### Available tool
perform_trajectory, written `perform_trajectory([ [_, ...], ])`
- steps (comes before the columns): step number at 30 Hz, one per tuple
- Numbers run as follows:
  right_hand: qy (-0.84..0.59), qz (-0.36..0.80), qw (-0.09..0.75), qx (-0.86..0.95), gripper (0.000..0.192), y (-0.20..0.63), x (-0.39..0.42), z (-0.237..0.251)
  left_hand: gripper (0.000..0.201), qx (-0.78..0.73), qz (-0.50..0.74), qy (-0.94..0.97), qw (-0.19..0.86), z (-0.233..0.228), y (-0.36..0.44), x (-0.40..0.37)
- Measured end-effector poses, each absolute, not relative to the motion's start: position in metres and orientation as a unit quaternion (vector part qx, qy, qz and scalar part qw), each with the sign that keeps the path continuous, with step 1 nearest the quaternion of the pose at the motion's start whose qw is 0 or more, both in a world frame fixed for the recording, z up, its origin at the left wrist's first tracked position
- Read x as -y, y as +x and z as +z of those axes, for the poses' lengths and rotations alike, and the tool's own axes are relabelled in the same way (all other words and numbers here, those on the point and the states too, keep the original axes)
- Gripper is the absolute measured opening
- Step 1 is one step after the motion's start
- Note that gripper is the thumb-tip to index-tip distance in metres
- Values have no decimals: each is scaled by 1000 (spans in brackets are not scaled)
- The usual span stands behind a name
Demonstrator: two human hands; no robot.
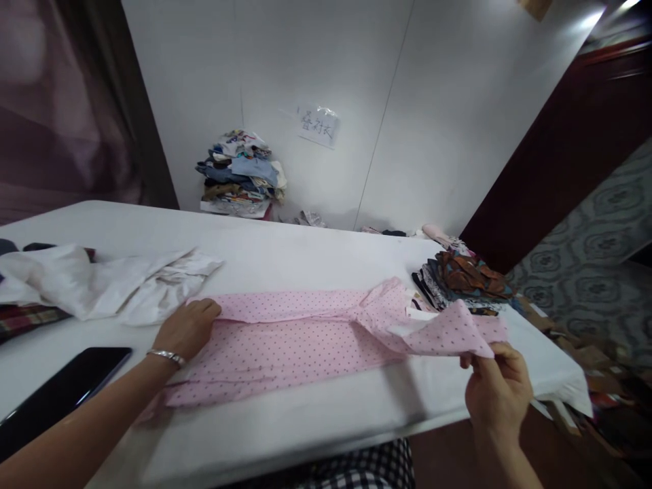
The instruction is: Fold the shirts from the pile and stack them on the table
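Note:
A pink garment with small dark dots [295,339] lies folded lengthwise across the white table [285,251]. My left hand [186,329], with a silver bracelet on the wrist, presses flat on the garment's left end. My right hand [496,384] pinches the garment's right end and holds that corner lifted just above the table's right edge. The cloth bunches up near its middle right.
A crumpled white garment [102,282] lies at the left over plaid cloth [23,319]. A black phone [61,394] rests near the front left. Folded dark patterned clothes [461,278] sit at the right edge. A stack of clothes [239,173] stands by the wall.

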State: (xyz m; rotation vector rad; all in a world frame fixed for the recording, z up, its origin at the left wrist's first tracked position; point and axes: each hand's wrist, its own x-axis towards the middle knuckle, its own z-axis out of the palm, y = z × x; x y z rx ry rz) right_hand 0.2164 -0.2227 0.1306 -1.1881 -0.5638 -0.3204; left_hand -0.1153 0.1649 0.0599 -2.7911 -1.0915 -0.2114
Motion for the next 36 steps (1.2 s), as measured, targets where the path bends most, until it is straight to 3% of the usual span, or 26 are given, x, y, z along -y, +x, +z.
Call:
perform_trajectory([
  [6, -518, -184, 796, 254, 18, 206, 222, 139, 30, 359, -52, -932, 12, 68, -124, -149],
  [14, -510, -269, 761, 298, 19, 212, 207, 145, 31, 418, -79, -890, -164, 76, -132, -148],
  [17, -469, -225, 762, 386, 16, 213, 174, 160, 37, 425, -140, -857, -256, 91, -117, -135],
  [19, -453, -145, 752, 457, 15, 206, 142, 173, 44, 418, -180, -810, -370, 100, -97, -120],
  [23, -477, 116, 628, 603, 36, 191, 69, 184, 64, 346, -218, -609, -679, 104, -51, -88],
  [25, -495, 153, 582, 626, 40, 198, 39, 175, 69, 313, -209, -513, -772, 99, -37, -79],
  [29, -668, 109, 473, 564, 30, 250, 14, 131, 66, 341, -210, -460, -792, 83, -33, -75],
  [32, -780, 102, 320, 529, 37, 298, 20, 98, 64, 374, -225, -462, -772, 77, -42, -73],
  [36, -817, 114, 239, 512, 46, 338, 31, 75, 79, 355, -223, -527, -739, 81, -48, -65],
])
